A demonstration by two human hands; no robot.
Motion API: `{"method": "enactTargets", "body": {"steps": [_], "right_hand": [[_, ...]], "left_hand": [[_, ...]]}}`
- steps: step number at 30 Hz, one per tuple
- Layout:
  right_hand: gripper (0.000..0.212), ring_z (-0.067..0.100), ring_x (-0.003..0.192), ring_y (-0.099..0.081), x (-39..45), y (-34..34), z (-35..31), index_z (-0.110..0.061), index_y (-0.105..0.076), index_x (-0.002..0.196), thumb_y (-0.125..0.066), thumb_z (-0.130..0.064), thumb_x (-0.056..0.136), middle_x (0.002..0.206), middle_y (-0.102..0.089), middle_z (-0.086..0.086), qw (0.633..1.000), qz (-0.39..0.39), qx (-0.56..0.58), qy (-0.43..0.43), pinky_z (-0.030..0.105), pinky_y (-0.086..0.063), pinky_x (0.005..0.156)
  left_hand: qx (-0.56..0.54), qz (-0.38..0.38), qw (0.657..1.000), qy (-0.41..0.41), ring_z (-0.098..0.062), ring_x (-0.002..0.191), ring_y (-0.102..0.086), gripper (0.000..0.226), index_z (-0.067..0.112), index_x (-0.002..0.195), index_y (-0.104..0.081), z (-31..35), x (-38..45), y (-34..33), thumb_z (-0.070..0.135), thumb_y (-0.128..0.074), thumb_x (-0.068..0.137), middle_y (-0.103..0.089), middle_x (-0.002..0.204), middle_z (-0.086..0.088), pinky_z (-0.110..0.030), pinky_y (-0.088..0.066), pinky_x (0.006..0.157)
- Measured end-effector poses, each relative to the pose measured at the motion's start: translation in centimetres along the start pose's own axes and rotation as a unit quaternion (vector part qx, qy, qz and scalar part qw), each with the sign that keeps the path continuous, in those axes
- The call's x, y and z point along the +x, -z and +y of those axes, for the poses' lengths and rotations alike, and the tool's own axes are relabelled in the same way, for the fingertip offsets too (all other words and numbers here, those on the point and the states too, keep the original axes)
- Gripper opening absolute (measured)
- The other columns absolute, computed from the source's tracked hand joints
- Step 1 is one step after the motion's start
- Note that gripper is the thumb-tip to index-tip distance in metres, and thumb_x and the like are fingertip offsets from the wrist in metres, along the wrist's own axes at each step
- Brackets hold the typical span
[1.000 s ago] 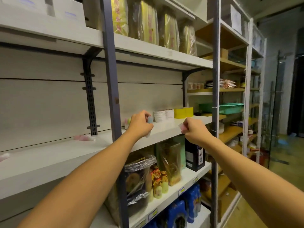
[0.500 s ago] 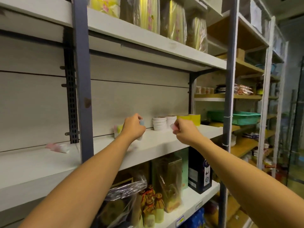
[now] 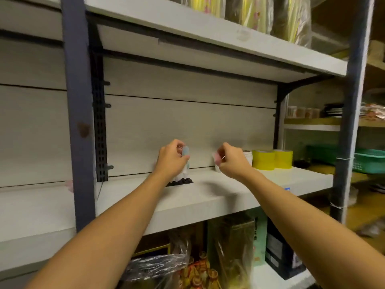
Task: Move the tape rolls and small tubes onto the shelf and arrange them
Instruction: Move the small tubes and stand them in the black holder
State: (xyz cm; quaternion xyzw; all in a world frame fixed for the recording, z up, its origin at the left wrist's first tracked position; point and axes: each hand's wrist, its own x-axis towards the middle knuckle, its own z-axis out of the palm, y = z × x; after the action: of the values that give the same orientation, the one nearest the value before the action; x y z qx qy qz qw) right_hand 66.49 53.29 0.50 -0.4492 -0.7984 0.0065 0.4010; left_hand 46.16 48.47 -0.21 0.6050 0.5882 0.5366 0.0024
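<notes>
No readable text, labels, brands or numbers anywhere on the shelving.

Print exists but is too blurred to make out: pink marks on the yellow wrapped packs (image 3: 210,5) on the shelf above both hands, pale label patches on the dark box (image 3: 280,255) one shelf below the right hand (image 3: 231,161), a small blue tag (image 3: 287,188) on the shelf edge just right of that hand's forearm, and printed jars (image 3: 302,112) farther right and higher. The two yellow tape rolls (image 3: 270,159) just right of the right hand carry no legible writing.
</notes>
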Motion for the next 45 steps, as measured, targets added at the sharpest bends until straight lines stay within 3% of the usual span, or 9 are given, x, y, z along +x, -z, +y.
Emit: {"method": "enactTargets", "body": {"steps": [3, 8, 15, 21, 28, 31, 38, 43, 45], "right_hand": [[0.006, 0.021, 0.083, -0.055, 2.2, -1.8, 0.8, -0.011, -0.058, 0.094, -0.060, -0.013, 0.089, 0.087, -0.060, -0.001, 0.999, -0.014, 0.049, 0.010, 0.026, -0.041, 0.063], [0.009, 0.026, 0.082, -0.065, 5.1, -4.7, 1.3, -0.013, -0.060, 0.092, -0.063, -0.019, 0.087, 0.087, -0.068, 0.005, 0.990, -0.037, 0.131, 0.028, 0.040, -0.057, 0.074], [0.011, 0.021, 0.082, -0.068, 7.7, -7.7, 1.6, -0.014, -0.062, 0.092, -0.068, -0.023, 0.089, 0.084, -0.070, 0.002, 0.973, -0.033, 0.228, 0.031, 0.041, -0.056, 0.079], [0.021, 0.012, 0.075, -0.064, 8.2, -11.0, 1.9, -0.018, -0.061, 0.092, -0.079, -0.021, 0.082, 0.083, -0.066, -0.005, 0.955, -0.052, 0.291, 0.023, 0.025, -0.052, 0.070], [0.023, 0.013, 0.072, -0.060, 8.5, -12.7, 2.9, -0.012, -0.064, 0.102, -0.074, -0.009, 0.081, 0.086, -0.066, -0.001, 0.954, -0.045, 0.291, 0.052, 0.029, -0.052, 0.073], [0.027, 0.008, 0.069, -0.057, 8.2, -12.6, 3.1, -0.016, -0.060, 0.106, -0.069, -0.005, 0.083, 0.086, -0.064, 0.000, 0.949, -0.039, 0.305, 0.071, 0.024, -0.050, 0.070], [0.023, 0.014, 0.067, -0.059, 7.8, -12.1, 2.9, -0.018, -0.059, 0.097, -0.068, -0.002, 0.084, 0.082, -0.065, 0.003, 0.946, -0.024, 0.304, 0.106, 0.015, -0.045, 0.060], [0.027, 0.022, 0.074, -0.063, 7.5, -12.3, 2.7, -0.016, -0.058, 0.099, -0.071, 0.000, 0.081, 0.083, -0.066, 0.008, 0.950, -0.035, 0.293, 0.106, 0.012, -0.044, 0.060], [0.027, 0.022, 0.074, -0.063, 7.4, -12.5, 2.7, -0.016, -0.058, 0.099, -0.073, -0.002, 0.081, 0.082, -0.067, 0.008, 0.953, -0.045, 0.279, 0.107, 0.018, -0.048, 0.063]], "left_hand": [[0.025, 0.016, 0.999, -0.014, -0.013, 0.090, -0.063, 0.030, 0.018, 0.116, -0.063, -0.6, 0.5, -0.8, 0.015, -0.072, 0.087, -0.066, 0.102, 0.003, -0.027, -0.053, 0.084], [0.063, 0.035, 0.997, -0.034, -0.013, 0.093, -0.063, 0.036, 0.023, 0.118, -0.063, -1.1, 1.7, -2.3, 0.012, -0.072, 0.085, -0.066, 0.103, 0.003, -0.022, -0.048, 0.087], [0.152, 0.063, 0.986, -0.028, -0.009, 0.104, -0.059, 0.033, 0.030, 0.118, -0.062, -2.0, 2.9, -4.3, 0.023, -0.073, 0.087, -0.065, 0.105, 0.013, -0.034, -0.036, 0.105], [0.206, 0.049, 0.977, -0.019, -0.011, 0.111, -0.057, 0.035, 0.029, 0.118, -0.062, -4.0, 3.2, -4.9, 0.034, -0.074, 0.087, -0.065, 0.114, 0.012, -0.029, -0.033, 0.098], [0.296, 0.025, 0.953, -0.057, -0.013, 0.114, -0.053, 0.039, 0.026, 0.119, -0.064, -5.1, 3.2, -5.0, 0.037, -0.076, 0.084, -0.060, 0.116, 0.009, -0.025, -0.026, 0.091], [0.320, 0.019, 0.945, -0.068, -0.013, 0.116, -0.050, 0.039, 0.024, 0.122, -0.063, -5.1, 3.1, -5.0, 0.036, -0.073, 0.087, -0.057, 0.117, 0.008, -0.025, -0.025, 0.093], [0.431, -0.019, 0.898, -0.086, -0.021, 0.119, -0.047, 0.034, 0.019, 0.123, -0.061, -3.9, 3.2, -5.5, 0.033, -0.065, 0.092, -0.055, 0.125, 0.003, -0.035, -0.032, 0.098], [0.441, -0.026, 0.891, -0.104, -0.022, 0.117, -0.045, 0.035, 0.016, 0.126, -0.060, -3.9, 2.6, -5.4, 0.031, -0.053, 0.095, -0.054, 0.126, 0.001, -0.034, -0.029, 0.096], [0.438, -0.030, 0.891, -0.116, -0.022, 0.118, -0.045, 0.038, 0.015, 0.131, -0.058, -4.1, 2.1, -5.3, 0.026, -0.048, 0.096, -0.053, 0.130, 0.000, -0.033, -0.029, 0.096]]}}
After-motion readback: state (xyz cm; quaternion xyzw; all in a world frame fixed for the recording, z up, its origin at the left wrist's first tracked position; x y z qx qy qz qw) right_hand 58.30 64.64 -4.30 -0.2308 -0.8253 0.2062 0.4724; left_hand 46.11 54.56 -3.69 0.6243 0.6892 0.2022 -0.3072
